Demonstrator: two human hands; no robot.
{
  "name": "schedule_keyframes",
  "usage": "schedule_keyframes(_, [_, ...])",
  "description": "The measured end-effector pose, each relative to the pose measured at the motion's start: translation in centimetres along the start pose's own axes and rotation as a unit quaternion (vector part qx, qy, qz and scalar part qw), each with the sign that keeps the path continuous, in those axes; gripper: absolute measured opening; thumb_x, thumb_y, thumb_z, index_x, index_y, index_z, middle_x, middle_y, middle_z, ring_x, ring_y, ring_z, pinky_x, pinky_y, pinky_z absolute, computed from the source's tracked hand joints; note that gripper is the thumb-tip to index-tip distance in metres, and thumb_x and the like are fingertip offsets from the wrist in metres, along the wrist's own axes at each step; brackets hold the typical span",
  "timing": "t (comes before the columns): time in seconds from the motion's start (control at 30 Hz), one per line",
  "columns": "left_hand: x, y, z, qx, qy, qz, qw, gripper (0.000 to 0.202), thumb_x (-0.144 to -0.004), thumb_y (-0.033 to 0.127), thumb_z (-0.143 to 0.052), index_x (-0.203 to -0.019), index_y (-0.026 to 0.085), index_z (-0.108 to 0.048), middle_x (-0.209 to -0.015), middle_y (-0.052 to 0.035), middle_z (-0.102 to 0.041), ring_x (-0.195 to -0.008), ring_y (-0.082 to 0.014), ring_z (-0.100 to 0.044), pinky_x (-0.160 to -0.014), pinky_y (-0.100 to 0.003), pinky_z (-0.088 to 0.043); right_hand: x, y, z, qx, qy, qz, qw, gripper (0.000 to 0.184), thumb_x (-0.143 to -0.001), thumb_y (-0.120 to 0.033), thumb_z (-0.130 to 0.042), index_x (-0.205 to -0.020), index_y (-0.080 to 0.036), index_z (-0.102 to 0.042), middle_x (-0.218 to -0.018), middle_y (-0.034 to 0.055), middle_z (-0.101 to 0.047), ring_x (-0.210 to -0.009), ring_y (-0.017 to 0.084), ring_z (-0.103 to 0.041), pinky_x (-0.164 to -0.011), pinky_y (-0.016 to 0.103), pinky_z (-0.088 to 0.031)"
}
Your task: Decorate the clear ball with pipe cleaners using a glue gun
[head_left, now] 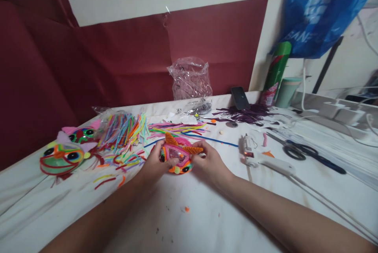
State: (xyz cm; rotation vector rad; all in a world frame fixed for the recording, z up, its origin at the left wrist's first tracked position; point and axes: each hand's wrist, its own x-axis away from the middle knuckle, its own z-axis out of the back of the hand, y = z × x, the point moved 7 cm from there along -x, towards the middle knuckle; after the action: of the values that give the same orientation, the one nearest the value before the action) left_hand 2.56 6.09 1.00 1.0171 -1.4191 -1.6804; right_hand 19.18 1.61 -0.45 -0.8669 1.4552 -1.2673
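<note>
A pink and orange pipe-cleaner face (176, 154) with dark round eyes is held low over the white table, between both hands. My left hand (158, 160) is closed around its left side, thumb lying across the front. An orange pipe-cleaner ear (170, 140) stands up at its top left. Another orange pipe-cleaner ear (192, 150) sticks out at the right, its tip pinched in the fingers of my right hand (208, 162). Whether that second ear is fixed to the face I cannot tell. A blue pipe cleaner (217, 141) lies just behind my hands.
Two finished-looking faces (62, 158) and bundled pipe cleaners (121, 129) lie left. On the right are a white glue gun (274, 164) with its cord, black scissors (305, 152), a phone (240, 98), dark purple strands (251, 114) and a green cup (288, 92). A clear bag (191, 79) stands behind.
</note>
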Motion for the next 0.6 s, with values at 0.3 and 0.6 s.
schedule_keyframes(0.3, [0.4, 1.1, -0.3, -0.003, 0.021, 0.017, 1.0, 0.071, -0.059, 0.03, -0.083, -0.119, 0.021, -0.048, -0.11, -0.01, -0.069, -0.098, -0.0285, -0.068, -0.079, -0.035, -0.055, 0.2, -0.5, -0.3, -0.013, 0.008, 0.004, 1.0, 0.025, -0.057, -0.024, -0.057, -0.081, -0.021, -0.051, -0.073, -0.002, -0.057, -0.063, 0.016, -0.051, -0.057, 0.028, -0.042])
schedule_keyframes(0.6, [0.5, 0.6, -0.8, -0.014, 0.092, 0.025, 0.995, 0.067, -0.054, 0.026, -0.084, -0.11, 0.021, -0.048, -0.088, -0.0036, -0.071, -0.082, -0.0237, -0.07, -0.07, -0.031, -0.056, 0.8, -0.8, -1.2, 0.007, 0.031, 0.033, 0.999, 0.026, -0.056, -0.025, -0.062, -0.078, -0.022, -0.05, -0.076, -0.0013, -0.054, -0.07, 0.017, -0.049, -0.062, 0.03, -0.043])
